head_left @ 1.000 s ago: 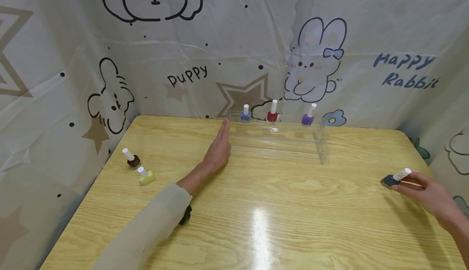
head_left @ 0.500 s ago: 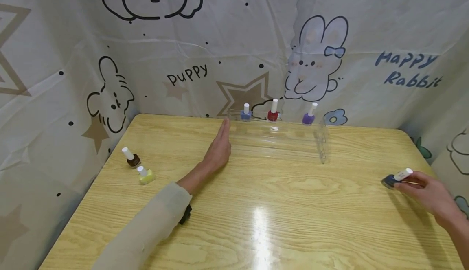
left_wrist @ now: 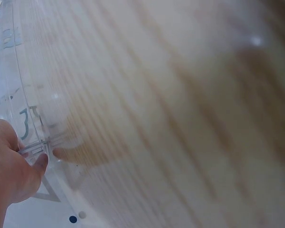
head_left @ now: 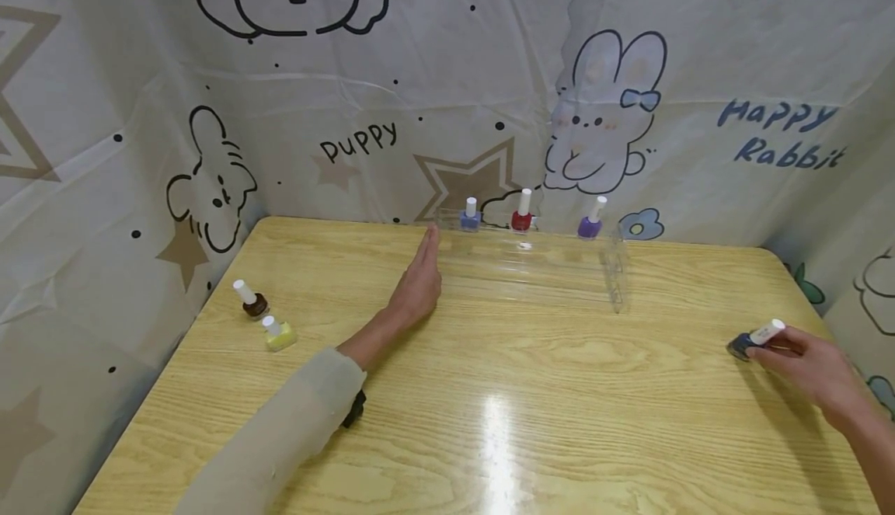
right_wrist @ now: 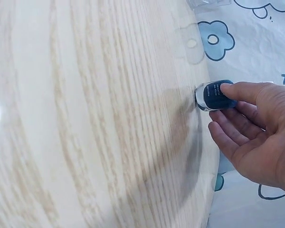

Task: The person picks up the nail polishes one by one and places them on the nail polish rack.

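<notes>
In the head view, my left hand (head_left: 417, 286) is at the left end of a clear acrylic display rack (head_left: 531, 266). The left wrist view shows the rack's clear edge (left_wrist: 35, 147) between the thumb and a finger of that hand. At the table's right side, my right hand (head_left: 814, 367) pinches a dark blue nail polish bottle (head_left: 741, 346) with a white cap, tilted low over the tabletop. Its label (right_wrist: 216, 94) shows in the right wrist view. On the rack's top tier stand blue (head_left: 471, 220), red (head_left: 521, 220) and purple (head_left: 590, 226) nail polish bottles.
A dark brown nail polish bottle (head_left: 255, 305) and a yellow one (head_left: 280, 336) lie tilted on the wooden table (head_left: 559, 422) at the left. A printed curtain (head_left: 447, 72) hangs behind the table and at its sides.
Hardly anything moves. The view shifts slightly, while the left hand stays at the rack and the right hand keeps its grip on the dark blue nail polish bottle.
</notes>
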The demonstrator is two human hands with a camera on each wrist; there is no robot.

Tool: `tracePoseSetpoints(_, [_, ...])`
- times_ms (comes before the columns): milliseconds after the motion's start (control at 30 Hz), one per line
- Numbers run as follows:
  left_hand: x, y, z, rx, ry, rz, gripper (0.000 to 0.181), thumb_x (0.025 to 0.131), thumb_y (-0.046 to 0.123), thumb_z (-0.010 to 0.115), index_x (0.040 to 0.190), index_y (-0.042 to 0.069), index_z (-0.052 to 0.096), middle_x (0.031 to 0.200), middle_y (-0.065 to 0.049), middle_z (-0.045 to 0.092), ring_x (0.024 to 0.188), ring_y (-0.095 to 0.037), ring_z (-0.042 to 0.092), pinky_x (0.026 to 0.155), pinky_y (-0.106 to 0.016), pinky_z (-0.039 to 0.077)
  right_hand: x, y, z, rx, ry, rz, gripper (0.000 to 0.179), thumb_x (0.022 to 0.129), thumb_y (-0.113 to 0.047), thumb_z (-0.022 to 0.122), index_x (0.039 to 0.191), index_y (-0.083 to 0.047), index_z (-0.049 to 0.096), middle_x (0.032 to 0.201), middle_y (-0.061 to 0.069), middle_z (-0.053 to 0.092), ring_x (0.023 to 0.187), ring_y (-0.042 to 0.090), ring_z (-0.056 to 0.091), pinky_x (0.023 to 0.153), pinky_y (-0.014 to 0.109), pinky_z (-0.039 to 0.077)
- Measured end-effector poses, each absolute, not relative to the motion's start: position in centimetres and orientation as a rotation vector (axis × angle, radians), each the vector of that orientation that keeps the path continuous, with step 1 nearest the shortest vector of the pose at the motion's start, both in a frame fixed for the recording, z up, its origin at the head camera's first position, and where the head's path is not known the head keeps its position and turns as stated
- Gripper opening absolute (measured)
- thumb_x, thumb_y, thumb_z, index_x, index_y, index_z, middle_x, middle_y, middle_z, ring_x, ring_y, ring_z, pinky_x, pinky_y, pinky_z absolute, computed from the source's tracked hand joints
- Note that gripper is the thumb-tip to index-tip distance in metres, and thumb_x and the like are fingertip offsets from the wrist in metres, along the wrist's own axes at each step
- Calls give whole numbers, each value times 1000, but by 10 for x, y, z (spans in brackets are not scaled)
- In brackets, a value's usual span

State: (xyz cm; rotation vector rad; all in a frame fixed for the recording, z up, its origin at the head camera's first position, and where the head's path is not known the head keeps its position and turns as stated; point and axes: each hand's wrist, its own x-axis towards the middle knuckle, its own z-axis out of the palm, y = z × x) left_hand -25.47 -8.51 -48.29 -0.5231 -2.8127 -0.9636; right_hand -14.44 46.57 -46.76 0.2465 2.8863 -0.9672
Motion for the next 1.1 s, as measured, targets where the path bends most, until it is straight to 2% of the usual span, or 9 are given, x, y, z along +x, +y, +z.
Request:
tracePoseSetpoints(267, [-256,-86,-484,-500,-2818,-976,66,102,-8,35,158,-2,2,165,-17,3,142,-30,31,72,-32,48,-151,453,-450,105,2924,-953,54,104,-28,56,130,18,48,130,44,48,115,61,45,75,50,50])
tracePoseSetpoints(333, [-256,-86,-484,-493,-2821,-975,66,102,-8,35,158,-1,2,165,-18,4,142,-29,32,71,-32,47,-153,448,-443,79,2923,-955,55,104,-29,56,132,18,48,130,44,48,111,52,54,76,50,50])
tracePoseSetpoints(400, [-257,-86,-485,-499,-2817,-973,66,102,-8,35,158,-2,1,165,-20,5,143,-30,30,72,-32,47,-156,443,-438,59,2926,-956,55,103,-29,57,132,18,48,130,43,48,101,30,64,75,47,51])
tracePoseSetpoints(433, [-257,-86,-485,-500,-2819,-973,66,102,-8,35,158,-2,1,165,-20,5,144,-30,29,72,-32,47,-157,440,-436,52,2935,-952,54,103,-29,57,131,17,49,129,43,50,95,17,63,74,42,52])
tracePoseSetpoints(567, [-258,-86,-486,-506,-2818,-978,67,102,-8,34,158,-1,0,165,-20,5,143,-30,29,75,-33,48,-165,428,-428,-4,2965,-946,49,101,-28,61,128,13,54,122,38,57,86,-10,51,64,24,52])
tracePoseSetpoints(700, [-257,-87,-485,-507,-2817,-987,67,102,-8,35,158,-1,0,165,-20,5,147,-29,21,88,-34,48,-173,415,-420,-74,2977,-938,46,100,-26,63,126,12,57,116,33,62,81,-18,46,62,17,47])
tracePoseSetpoints(933, [-258,-87,-487,-519,-2805,-1007,68,101,-10,35,158,-2,0,165,-20,4,147,-30,21,84,-35,49,-187,392,-406,-181,2957,-979,44,100,-24,64,126,11,57,116,30,64,83,-15,50,65,14,46])
tracePoseSetpoints(1000, [-258,-86,-487,-518,-2808,-1001,68,101,-10,36,158,-2,0,165,-20,4,148,-29,17,90,-35,47,-192,384,-404,-203,2949,-1012,43,100,-23,64,126,11,58,115,30,64,83,-15,52,66,13,47])
tracePoseSetpoints(1100, [-258,-87,-487,-515,-2814,-995,69,101,-10,36,158,-1,-1,165,-20,3,148,-29,18,85,-35,49,-198,372,-401,-236,2937,-1051,41,100,-21,64,125,11,58,115,31,64,83,-14,54,68,11,46])
